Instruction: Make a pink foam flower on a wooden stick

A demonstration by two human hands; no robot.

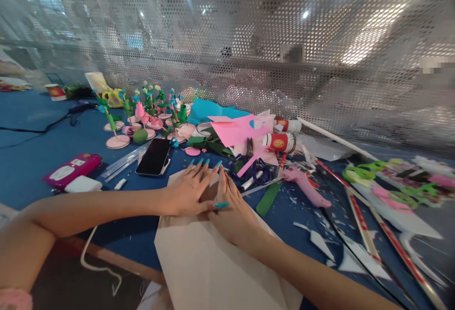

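A large pale sheet of paper, angled at its left edge, lies over the front of the table and reaches toward me. My left hand rests flat on its far end, fingers stretched out, with long teal nails. Beside it, my right hand also presses on the paper, fingers extended and close together. The two hands touch or overlap near the left thumb. Just beyond the fingertips are dark blue-handled scissors and a black phone. Part of the paper is hidden under both hands.
Small paper flowers on round pink bases stand back left. A magenta device lies left. Pink paper and paper cups are behind. On the right lie a pink glue gun, scraps and a ruler. A perforated metal screen backs the table.
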